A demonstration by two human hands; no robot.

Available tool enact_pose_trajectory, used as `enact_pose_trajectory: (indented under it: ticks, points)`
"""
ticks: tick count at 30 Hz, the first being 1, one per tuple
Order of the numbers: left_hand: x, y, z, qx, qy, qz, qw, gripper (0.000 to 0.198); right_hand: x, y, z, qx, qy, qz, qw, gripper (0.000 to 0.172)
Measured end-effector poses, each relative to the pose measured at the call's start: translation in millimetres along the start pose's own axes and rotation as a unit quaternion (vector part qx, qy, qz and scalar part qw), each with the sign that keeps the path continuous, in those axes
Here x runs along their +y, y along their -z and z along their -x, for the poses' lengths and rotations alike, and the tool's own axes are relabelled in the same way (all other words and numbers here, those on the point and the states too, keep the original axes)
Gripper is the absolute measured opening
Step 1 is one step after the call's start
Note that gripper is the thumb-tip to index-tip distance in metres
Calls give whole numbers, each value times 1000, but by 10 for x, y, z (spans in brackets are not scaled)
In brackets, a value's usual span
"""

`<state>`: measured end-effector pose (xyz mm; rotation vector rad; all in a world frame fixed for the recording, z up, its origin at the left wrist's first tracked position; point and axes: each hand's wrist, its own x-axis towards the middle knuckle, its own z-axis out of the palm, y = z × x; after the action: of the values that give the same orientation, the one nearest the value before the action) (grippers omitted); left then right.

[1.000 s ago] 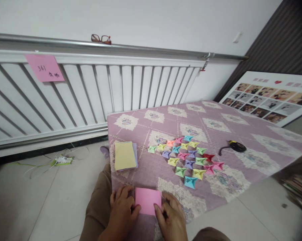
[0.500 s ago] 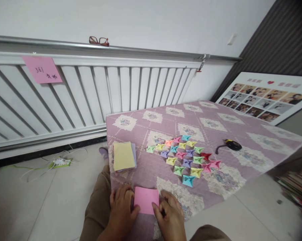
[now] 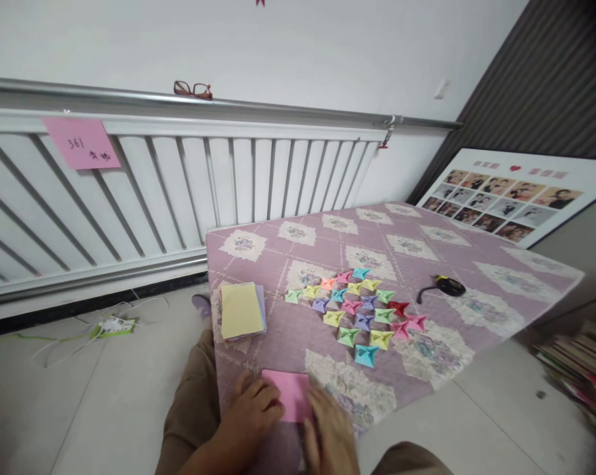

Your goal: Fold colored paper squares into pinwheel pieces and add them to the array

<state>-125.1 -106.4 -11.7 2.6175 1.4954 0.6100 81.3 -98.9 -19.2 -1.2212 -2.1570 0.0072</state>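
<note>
A pink paper [image 3: 293, 394] lies flat at the near edge of the cloth-covered table [image 3: 288, 336]. My left hand [image 3: 256, 412] rests on its left side, fingers bent over the edge and nothing gripped. On the right side, my right hand [image 3: 327, 425] touches the paper with its fingers stretched out, somewhat blurred. A stack of coloured sheets [image 3: 241, 310], yellow on top, is beyond my left hand. Several small folded paper pieces [image 3: 364, 321] in many colours stand in rows beyond my right hand.
A black and yellow object [image 3: 450, 286] with a strap sits on the right of the table. Behind are a white radiator [image 3: 248, 178] and glasses [image 3: 192, 90] on a pipe. A photo board [image 3: 506, 198] leans at the back right. A power strip [image 3: 115, 326] lies on the floor.
My left fingers have moved further over the paper's left part. My right hand's fingers have straightened along its right edge. The view has shifted slightly.
</note>
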Motion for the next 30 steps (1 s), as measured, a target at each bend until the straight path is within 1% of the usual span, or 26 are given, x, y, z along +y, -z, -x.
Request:
enact_pose_trajectory:
  ticks: [2,3,5,7,9,13,16,18,20,23,25,28,30]
  points:
    - [-21,-1,14,3,-10,0,1000,15,-126,-100,104,-26,98,-5,995,51]
    - [-35,16,26,3,-18,-1,1000,16,-188,-159,161,-37,118,-7,992,54]
    - [-66,84,62,-2,-32,-4,999,21,-277,-259,268,-33,78,6,996,56]
    - [-107,183,116,-15,-38,-6,999,29,-291,-295,352,-35,53,6,998,55]
    - [-157,286,182,-28,-40,-4,999,34,-227,-260,409,-39,40,2,998,52]
    - [-241,420,266,-64,-31,0,997,42,10,-77,439,-52,14,17,998,46]
    - [-242,456,230,-79,-10,21,997,36,127,57,371,-80,58,31,995,42]
    - [-220,460,176,-90,7,41,995,32,126,126,279,-80,53,34,995,37]
    - [-202,453,124,-97,18,55,994,32,55,173,159,-80,26,30,996,34]
    - [-204,430,69,-102,20,51,993,29,-140,185,-29,-82,4,8,997,21]
    - [-222,418,43,-113,8,37,993,24,-280,154,-134,-94,4,-22,995,25]
    - [-249,410,14,-128,-10,16,992,20,-420,83,-234,-110,-51,-63,991,37]
    - [-261,405,1,-134,-15,5,991,19,-446,43,-265,-119,-79,-71,987,40]
